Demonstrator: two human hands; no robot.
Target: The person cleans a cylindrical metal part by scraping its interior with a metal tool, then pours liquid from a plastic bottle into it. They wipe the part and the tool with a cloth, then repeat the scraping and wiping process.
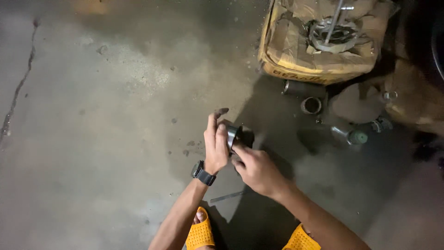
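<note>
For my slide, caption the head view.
Both hands, left hand and right hand, grip a short metal cylinder above a stained concrete floor.

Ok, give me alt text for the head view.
Both hands, left hand and right hand, hold a short metal cylinder above a concrete floor. A torn cardboard box and small metal parts lie beyond.

Between your hands there's a shiny silver-and-black metal ring point(237, 135), and you've got a black watch point(203, 173) on your left wrist. Below them, orange perforated sandals point(200, 234); up and right, a tan cardboard box point(319, 41) on grey speckled concrete point(101, 139)
</note>
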